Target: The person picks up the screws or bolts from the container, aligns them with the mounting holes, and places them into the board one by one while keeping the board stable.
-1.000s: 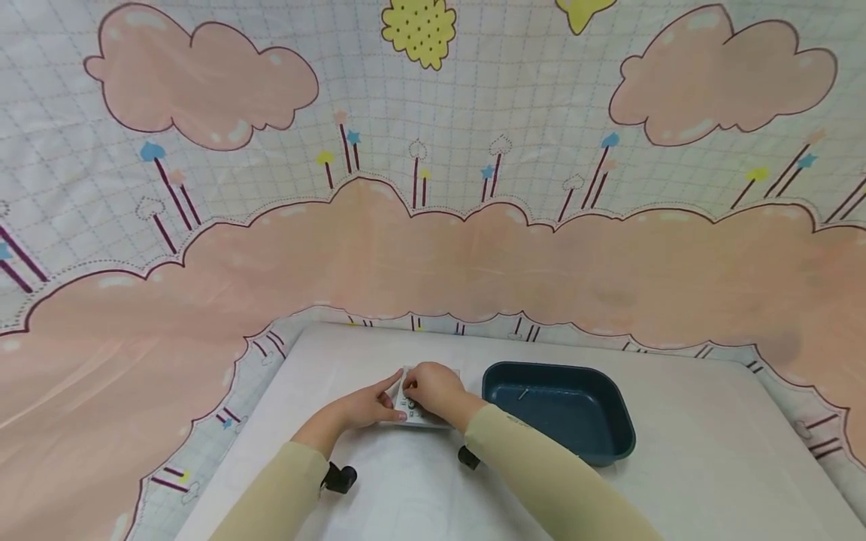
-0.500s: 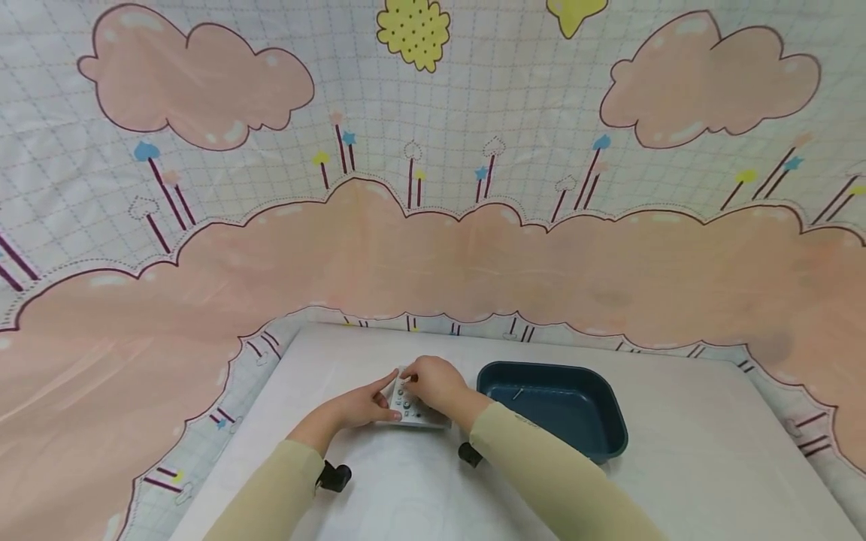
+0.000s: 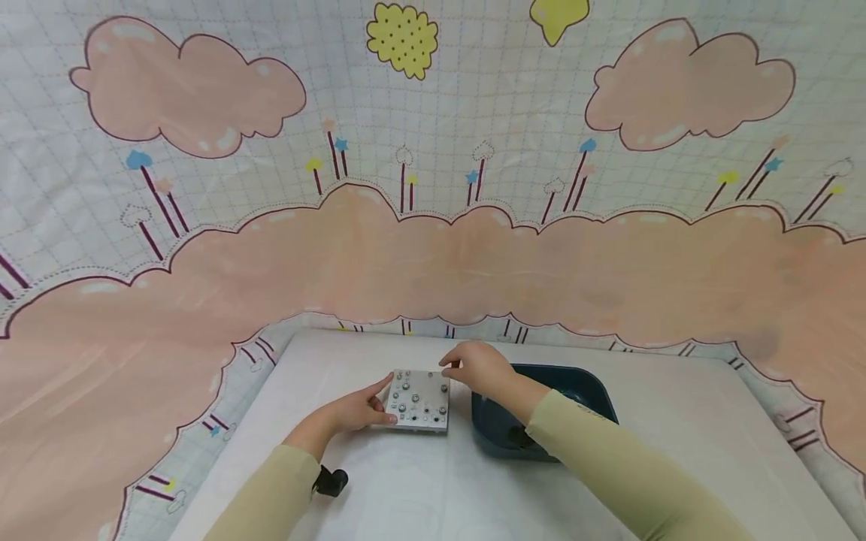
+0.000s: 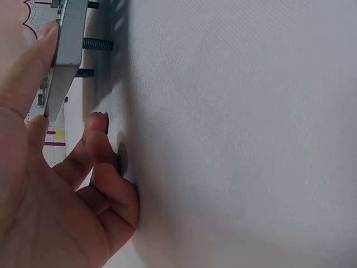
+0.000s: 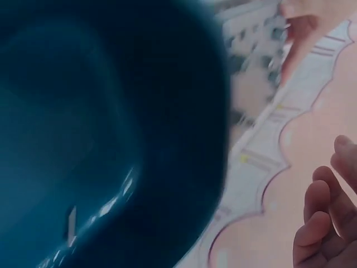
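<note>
A pale metal plate point(image 3: 419, 409) with several screws and holes on its top lies at the middle of the table. My left hand point(image 3: 355, 409) holds it by the left side, with thumb and forefinger at its corners. Threaded screw ends point(image 4: 97, 44) stick out beneath the plate in the left wrist view. My right hand point(image 3: 483, 372) is off the plate's far right corner, over the left part of a dark blue tray point(image 3: 479, 428). Its fingers point(image 5: 318, 195) are loosely bent, and I see nothing between them. Inside the tray lies a small metal pin point(image 5: 71, 226).
A white cloth covers the table point(image 3: 392, 496). Behind it hangs a patterned curtain point(image 3: 433, 263) with clouds. The tray's raised wall stands a short way right of the plate. A black wrist camera point(image 3: 331, 482) sits under my left wrist.
My right hand has left the plate's top and moved right to the tray, uncovering the plate. My left hand keeps its hold. The head view has shifted slightly.
</note>
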Tool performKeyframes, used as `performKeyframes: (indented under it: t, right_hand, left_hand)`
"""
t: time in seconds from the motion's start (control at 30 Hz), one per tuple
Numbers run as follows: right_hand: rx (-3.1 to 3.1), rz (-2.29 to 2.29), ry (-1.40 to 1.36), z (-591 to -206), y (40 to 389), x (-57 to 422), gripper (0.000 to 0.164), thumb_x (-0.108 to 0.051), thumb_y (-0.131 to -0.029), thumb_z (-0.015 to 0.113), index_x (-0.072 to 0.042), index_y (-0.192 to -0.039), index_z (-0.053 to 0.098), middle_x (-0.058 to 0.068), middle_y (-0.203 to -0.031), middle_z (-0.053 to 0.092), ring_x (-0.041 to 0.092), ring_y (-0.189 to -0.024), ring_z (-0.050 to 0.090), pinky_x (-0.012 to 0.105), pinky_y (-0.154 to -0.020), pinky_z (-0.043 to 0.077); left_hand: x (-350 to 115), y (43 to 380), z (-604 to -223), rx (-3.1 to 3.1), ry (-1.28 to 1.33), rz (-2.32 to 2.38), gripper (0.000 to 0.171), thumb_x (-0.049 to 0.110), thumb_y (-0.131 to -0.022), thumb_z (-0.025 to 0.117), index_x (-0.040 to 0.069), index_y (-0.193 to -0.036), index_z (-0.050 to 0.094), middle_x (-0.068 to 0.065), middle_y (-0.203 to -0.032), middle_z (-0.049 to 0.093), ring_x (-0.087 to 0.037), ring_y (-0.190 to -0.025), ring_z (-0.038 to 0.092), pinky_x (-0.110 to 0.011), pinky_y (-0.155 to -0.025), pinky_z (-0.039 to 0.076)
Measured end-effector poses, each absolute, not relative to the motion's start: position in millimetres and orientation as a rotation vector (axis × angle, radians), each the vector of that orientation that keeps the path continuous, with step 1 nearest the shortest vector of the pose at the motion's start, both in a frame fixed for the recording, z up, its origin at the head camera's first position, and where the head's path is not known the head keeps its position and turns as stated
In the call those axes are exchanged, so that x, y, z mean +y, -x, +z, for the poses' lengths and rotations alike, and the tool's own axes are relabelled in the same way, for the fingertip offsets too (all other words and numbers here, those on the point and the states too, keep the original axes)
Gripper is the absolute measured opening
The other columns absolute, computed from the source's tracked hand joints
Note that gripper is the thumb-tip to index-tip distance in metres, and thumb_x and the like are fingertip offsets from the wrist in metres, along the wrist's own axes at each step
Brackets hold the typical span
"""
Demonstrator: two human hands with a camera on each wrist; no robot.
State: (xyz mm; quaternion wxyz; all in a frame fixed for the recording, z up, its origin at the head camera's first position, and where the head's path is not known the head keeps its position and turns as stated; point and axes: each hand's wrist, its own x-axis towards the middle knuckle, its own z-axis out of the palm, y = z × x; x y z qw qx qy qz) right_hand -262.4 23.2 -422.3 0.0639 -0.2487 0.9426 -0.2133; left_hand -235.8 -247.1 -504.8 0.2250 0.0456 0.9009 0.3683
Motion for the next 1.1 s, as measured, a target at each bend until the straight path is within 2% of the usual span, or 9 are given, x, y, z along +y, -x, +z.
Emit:
performKeyframes:
  t: [0.17,0.3,0.47,0.8,1.1]
  right_hand:
    - [2.867,-0.611,0.741,-427,263,58,0.020,-0.024,-0.091,0.073,-0.019,-0.110,0.077,-0.006,-0.096,0.069,0.009,-0.082,0.062,0.029,-0.073,0.052]
    - [2.888,-0.575,0.770,-435,263,85,0.020,-0.022,-0.090,0.074,-0.016,-0.109,0.078,-0.005,-0.100,0.071,0.013,-0.092,0.066,0.034,-0.081,0.053]
    - [2.885,-0.531,0.791,-444,264,109,0.019,-0.020,-0.090,0.074,-0.014,-0.108,0.078,-0.002,-0.103,0.072,0.018,-0.099,0.066,0.038,-0.086,0.052]
    - [2.847,-0.426,0.849,-453,268,125,0.018,-0.016,-0.091,0.073,-0.012,-0.108,0.077,-0.002,-0.102,0.071,0.019,-0.097,0.065,0.039,-0.086,0.052]
    - [2.795,-0.222,0.917,-465,275,129,0.014,-0.013,-0.089,0.074,-0.011,-0.102,0.078,-0.003,-0.091,0.072,0.014,-0.081,0.064,0.037,-0.078,0.054]
  left_hand:
    - [-248,234,-507,2.492,-0.130,1.011,0.099,0.038,-0.081,0.082,0.027,-0.159,0.022,-0.002,-0.097,0.055,-0.018,-0.084,0.050,-0.038,-0.080,0.040]
    - [-248,234,-507,2.484,-0.140,1.026,0.098,0.037,-0.082,0.081,0.027,-0.159,0.022,-0.002,-0.097,0.055,-0.018,-0.084,0.050,-0.038,-0.081,0.040]
    - [-246,232,-504,2.476,-0.138,1.040,0.098,0.034,-0.082,0.082,0.025,-0.159,0.022,-0.003,-0.097,0.054,-0.019,-0.084,0.050,-0.037,-0.079,0.040]
    - [-247,230,-499,2.475,-0.141,1.053,0.097,0.032,-0.083,0.081,0.022,-0.159,0.022,-0.004,-0.097,0.055,-0.018,-0.084,0.050,-0.036,-0.079,0.040]
    - [-249,229,-500,2.474,-0.160,1.062,0.097,0.033,-0.083,0.081,0.022,-0.159,0.022,-0.003,-0.096,0.055,-0.018,-0.083,0.050,-0.035,-0.077,0.039]
